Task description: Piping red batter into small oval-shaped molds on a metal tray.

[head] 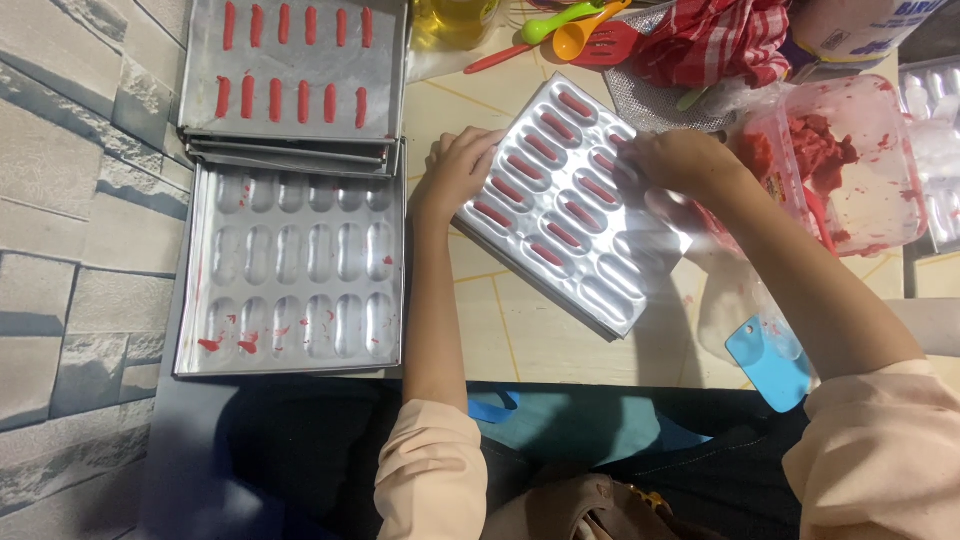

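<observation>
Two hands are on the tilted metal mould tray [565, 205] in the middle of the surface [520, 330]. Our left hand [458, 165] curls its fingers over the tray's upper left edge and holds it there. Our right hand [672, 160] lies on the tray's upper right part, fingers bent down onto the cavities; the blur there keeps us from telling whether they pinch anything. The upper cavities hold red strips of paste; the lower ones look bare, and glare makes the last few hard to read.

Left of it lies a second mould tray [295, 265], its oblong cavities bare except for red smears along the bottom row. Above that, a stack of flat trays [292, 75] carries two rows of red sticks; its top is cut off by the frame, and we cannot count how many trays lie under it.

To the right stands a clear plastic tub [850, 165] with red paste inside, partly behind our right forearm. A blue scraper [770, 362] lies near the surface's edge beside a clear plastic sheet we can barely make out. At the top, a red checked cloth [715, 40], a green spoon [560, 20], an orange spoon [585, 35] and a red spatula [600, 45] crowd together, all cropped by the frame edge.
</observation>
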